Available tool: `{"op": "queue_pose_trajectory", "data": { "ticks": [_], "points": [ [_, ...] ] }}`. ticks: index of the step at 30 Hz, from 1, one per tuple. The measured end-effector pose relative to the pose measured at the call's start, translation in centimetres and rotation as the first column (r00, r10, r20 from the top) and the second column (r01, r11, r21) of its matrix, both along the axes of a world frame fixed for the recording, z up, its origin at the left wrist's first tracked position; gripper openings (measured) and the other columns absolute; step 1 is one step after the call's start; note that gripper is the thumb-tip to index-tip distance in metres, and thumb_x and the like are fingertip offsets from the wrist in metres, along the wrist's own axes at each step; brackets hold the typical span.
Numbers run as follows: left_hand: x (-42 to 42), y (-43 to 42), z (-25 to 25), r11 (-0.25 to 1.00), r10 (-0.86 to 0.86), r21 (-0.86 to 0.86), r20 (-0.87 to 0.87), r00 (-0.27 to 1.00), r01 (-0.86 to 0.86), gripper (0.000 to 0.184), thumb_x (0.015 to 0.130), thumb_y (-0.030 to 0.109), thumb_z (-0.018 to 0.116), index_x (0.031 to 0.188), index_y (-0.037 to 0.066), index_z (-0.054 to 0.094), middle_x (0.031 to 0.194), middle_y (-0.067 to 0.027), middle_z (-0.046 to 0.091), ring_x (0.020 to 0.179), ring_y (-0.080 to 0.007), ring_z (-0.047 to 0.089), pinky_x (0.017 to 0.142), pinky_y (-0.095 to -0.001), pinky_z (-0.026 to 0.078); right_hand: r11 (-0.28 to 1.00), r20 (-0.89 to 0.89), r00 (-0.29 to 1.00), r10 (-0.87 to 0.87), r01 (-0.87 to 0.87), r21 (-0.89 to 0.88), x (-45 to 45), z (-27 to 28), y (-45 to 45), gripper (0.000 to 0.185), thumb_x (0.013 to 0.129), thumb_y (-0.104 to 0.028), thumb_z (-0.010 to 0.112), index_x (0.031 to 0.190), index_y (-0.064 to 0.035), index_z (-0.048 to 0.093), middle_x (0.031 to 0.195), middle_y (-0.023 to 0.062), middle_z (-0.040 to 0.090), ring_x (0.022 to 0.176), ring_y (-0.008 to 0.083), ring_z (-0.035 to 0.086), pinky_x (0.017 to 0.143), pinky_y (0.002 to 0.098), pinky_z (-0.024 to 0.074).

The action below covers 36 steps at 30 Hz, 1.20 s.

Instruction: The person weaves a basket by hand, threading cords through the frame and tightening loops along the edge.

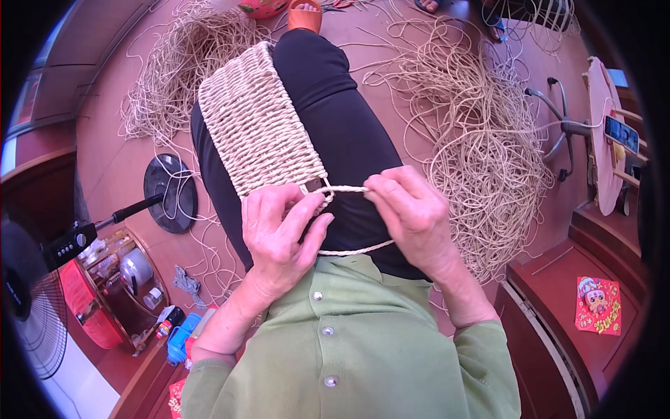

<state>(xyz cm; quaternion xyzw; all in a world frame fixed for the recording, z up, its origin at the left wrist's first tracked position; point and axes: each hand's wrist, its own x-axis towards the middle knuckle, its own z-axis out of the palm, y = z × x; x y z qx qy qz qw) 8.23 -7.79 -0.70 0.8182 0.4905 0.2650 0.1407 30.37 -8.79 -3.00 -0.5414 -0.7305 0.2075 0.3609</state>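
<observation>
A woven panel of pale twisted cord (255,115), perhaps the side of a basket, lies across the dark-trousered lap. My left hand (279,227) is closed on its near edge, with thumb and forefinger by the corner; the fingertips are partly hidden. My right hand (412,216) pinches a strand of pale cord (347,188), pulled taut to the right from that corner. A bit of bare frame shows at the corner beside the cord. Another length of the cord passes below both hands, in front of the green shirt (349,314).
Loose cord heaps lie on the floor at right (481,167) and upper left (181,70). A fan (31,307) and its round black base (169,192) stand at left. A phone (621,134) is mounted at right. Another person's feet (305,17) show at the top.
</observation>
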Motion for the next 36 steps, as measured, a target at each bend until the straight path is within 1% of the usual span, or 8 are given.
{"op": "queue_pose_trajectory", "data": {
  "ticks": [4,7,11,15,19,23,28,36],
  "points": [
    [0.3,0.4,0.0,0.997,-0.034,0.067,-0.145,0.989,0.044,0.038,0.062,0.001,0.083,0.099,0.005,0.073,0.096,-0.0081,0.060,0.087,-0.0274,0.059,0.075,-0.0398,0.048,0.999,-0.144,0.989,-0.025,0.019,-0.043,-2.6,0.2,-0.5,0.018,0.088,-0.004,0.076,0.103,-0.0021,0.066,0.090,0.0100,0.065,0.077,0.0271,0.070,0.065,0.0377,0.0575],
    [0.1,0.5,-0.2,0.996,-0.050,0.066,-0.109,0.993,0.058,0.038,0.061,-0.004,0.078,0.098,0.005,0.072,0.095,-0.0085,0.060,0.084,-0.0265,0.059,0.072,-0.0393,0.049,0.942,-0.373,0.924,-0.080,-0.052,-0.331,-3.7,0.2,-1.1,0.017,0.089,-0.003,0.075,0.102,-0.0019,0.064,0.089,0.0117,0.066,0.076,0.0286,0.070,0.065,0.0383,0.0577],
    [-1.1,0.0,0.2,0.995,-0.038,0.092,-0.085,0.996,0.045,0.037,0.059,-0.006,0.075,0.095,0.003,0.072,0.094,-0.0092,0.060,0.083,-0.0259,0.060,0.070,-0.0386,0.051,0.916,-0.480,0.868,-0.131,-0.079,-0.393,-5.0,-1.5,-2.4,0.017,0.090,-0.004,0.074,0.102,-0.0008,0.063,0.089,0.0132,0.069,0.077,0.0272,0.074,0.066,0.0363,0.0597],
    [-1.4,-0.8,0.4,0.996,-0.023,0.079,-0.081,0.996,0.029,0.035,0.059,-0.006,0.076,0.093,0.003,0.072,0.095,-0.0096,0.061,0.084,-0.0251,0.061,0.069,-0.0373,0.052,0.679,-0.753,0.385,-0.534,-0.336,-0.653,-6.6,-2.7,-3.3,0.007,0.101,-0.006,0.067,0.104,-0.0012,0.063,0.099,0.0097,0.075,0.084,0.0181,0.077,0.069,0.0307,0.0634],
    [1.0,-0.4,0.7,0.987,-0.161,0.003,-0.090,0.983,0.162,0.039,0.065,0.001,0.083,0.103,0.003,0.074,0.097,-0.0102,0.062,0.086,-0.0273,0.062,0.074,-0.0377,0.052,0.719,-0.747,-0.078,-0.661,-0.351,-0.600,-6.9,-3.3,-4.7,0.013,0.105,-0.008,0.061,0.116,-0.0018,0.057,0.104,0.0109,0.073,0.092,0.0180,0.076,0.080,0.0295,0.0639],
    [1.4,0.9,2.5,0.968,-0.229,-0.126,-0.091,0.969,0.217,0.036,0.079,-0.001,0.074,0.115,0.004,0.073,0.099,-0.0119,0.063,0.088,-0.0291,0.063,0.075,-0.0392,0.053,0.743,-0.683,-0.319,-0.657,-0.428,-0.515,-7.3,-3.1,-4.7,0.014,0.106,-0.013,0.061,0.118,-0.0066,0.056,0.117,0.0081,0.069,0.108,0.0173,0.069,0.103,0.0391,0.0554],
    [1.4,2.5,3.6,0.934,-0.356,-0.158,-0.303,0.884,0.322,0.031,0.082,0.006,0.071,0.112,0.010,0.067,0.081,-0.0051,0.049,0.080,-0.0251,0.059,0.069,-0.0413,0.051,0.744,-0.702,-0.301,-0.645,-0.454,-0.489,-7.1,-2.6,-4.6,0.021,0.109,-0.023,0.058,0.127,-0.0125,0.058,0.122,0.0010,0.066,0.113,0.0122,0.064,0.105,0.0352,0.0482],
    [1.8,5.9,3.6,0.840,-0.541,-0.269,-0.353,0.763,0.471,0.016,0.085,0.006,0.071,0.096,0.007,0.059,0.080,-0.0078,0.060,0.077,-0.0286,0.064,0.068,-0.0415,0.050,0.756,-0.803,-0.067,-0.592,-0.391,-0.525,-6.8,-3.1,-4.4,0.031,0.111,-0.023,0.052,0.137,-0.0066,0.054,0.123,0.0014,0.066,0.110,0.0124,0.065,0.100,0.0327,0.0538]
  ]
}}
